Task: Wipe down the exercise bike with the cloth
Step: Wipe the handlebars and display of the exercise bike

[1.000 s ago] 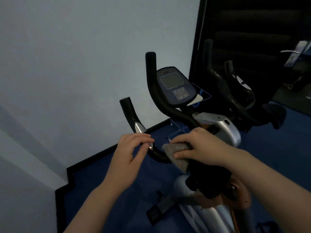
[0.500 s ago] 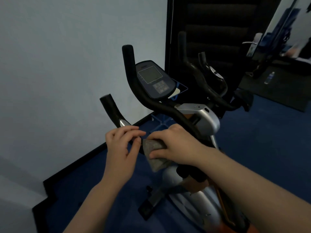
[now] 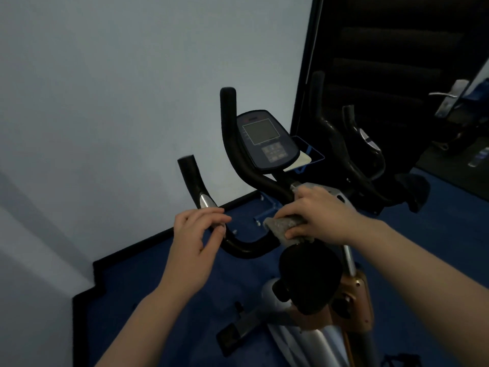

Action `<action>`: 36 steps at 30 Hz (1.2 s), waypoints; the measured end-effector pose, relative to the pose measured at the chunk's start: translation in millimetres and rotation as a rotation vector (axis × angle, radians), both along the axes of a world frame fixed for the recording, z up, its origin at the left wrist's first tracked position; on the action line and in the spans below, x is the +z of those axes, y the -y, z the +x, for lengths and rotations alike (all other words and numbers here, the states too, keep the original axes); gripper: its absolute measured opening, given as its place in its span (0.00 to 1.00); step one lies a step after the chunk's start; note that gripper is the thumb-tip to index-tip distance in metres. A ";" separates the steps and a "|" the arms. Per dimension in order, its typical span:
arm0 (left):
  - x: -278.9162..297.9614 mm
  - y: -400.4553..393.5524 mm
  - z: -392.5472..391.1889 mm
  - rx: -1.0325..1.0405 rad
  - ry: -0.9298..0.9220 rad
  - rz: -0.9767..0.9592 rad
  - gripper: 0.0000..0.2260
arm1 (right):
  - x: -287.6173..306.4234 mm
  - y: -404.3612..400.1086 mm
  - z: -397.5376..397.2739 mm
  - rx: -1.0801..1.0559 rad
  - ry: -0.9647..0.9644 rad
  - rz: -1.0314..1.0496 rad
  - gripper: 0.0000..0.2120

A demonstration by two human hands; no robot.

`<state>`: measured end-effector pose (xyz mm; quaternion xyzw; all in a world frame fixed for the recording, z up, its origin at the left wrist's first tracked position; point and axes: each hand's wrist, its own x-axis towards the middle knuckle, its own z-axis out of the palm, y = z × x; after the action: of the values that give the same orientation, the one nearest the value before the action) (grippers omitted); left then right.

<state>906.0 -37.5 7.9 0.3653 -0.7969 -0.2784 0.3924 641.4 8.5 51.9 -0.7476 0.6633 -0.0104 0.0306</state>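
**Cloth pressed to the handlebar's middle**

No container shows plainly; behind the console [image 3: 266, 143] a blue-edged flat thing with a pale sheet [image 3: 304, 160] on it sticks out to the right, too dim to name.

The right hand [image 3: 315, 215] grips the grey cloth [image 3: 284, 226], fingers curled over the top and thumb pressing underneath, so that the folded wad is pinched between them. The cloth lies against the middle of the black handlebar [image 3: 248, 246], where the two horns meet above the stem, and its loose corner pokes out to the left of the hand. The left hand [image 3: 195, 242] rests on the left horn just below its silver sensor band [image 3: 205, 201]; its fingers are loosely bent over the bar and the thumb lies alongside, and whether it truly clasps the bar or only touches it I cannot tell.

The exercise bike [image 3: 317, 337] stands on a dark blue carpet [image 3: 158, 300], its silver and copper-toned body below the hands, a black knob [image 3: 309, 276] right under the cloth. A pale wall [image 3: 119, 88] with a black skirting board [image 3: 127, 250] runs along the left. To the right a mirror [image 3: 397, 62] repeats the bars in a darker room. The picture is dim throughout.
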 end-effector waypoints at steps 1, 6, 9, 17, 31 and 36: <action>0.4 -1.3 1.0 0.012 -0.001 0.000 0.12 | -2.0 0.1 2.9 -0.002 0.025 -0.011 0.22; -4.6 -14.6 -5.3 0.115 0.011 -0.018 0.11 | -4.5 4.4 5.9 0.040 0.154 0.067 0.20; -5.4 -18.9 -5.9 0.124 -0.002 0.008 0.10 | -3.1 4.5 6.6 0.048 0.137 0.023 0.20; -10.4 -29.2 -15.3 0.177 -0.081 0.060 0.11 | -18.6 6.4 51.4 0.119 0.303 -0.108 0.19; 6.5 17.7 8.4 0.203 -0.280 0.012 0.18 | -23.3 -0.2 114.6 -0.114 0.246 -0.225 0.20; 15.0 48.7 27.2 0.144 -0.243 -0.055 0.18 | -21.7 -7.2 142.1 -0.299 0.191 -0.233 0.19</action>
<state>933.2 -86.2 22.9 0.3743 -0.7224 -0.2699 0.5150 783.6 15.8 30.2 -0.6349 0.7553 -0.1624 0.0048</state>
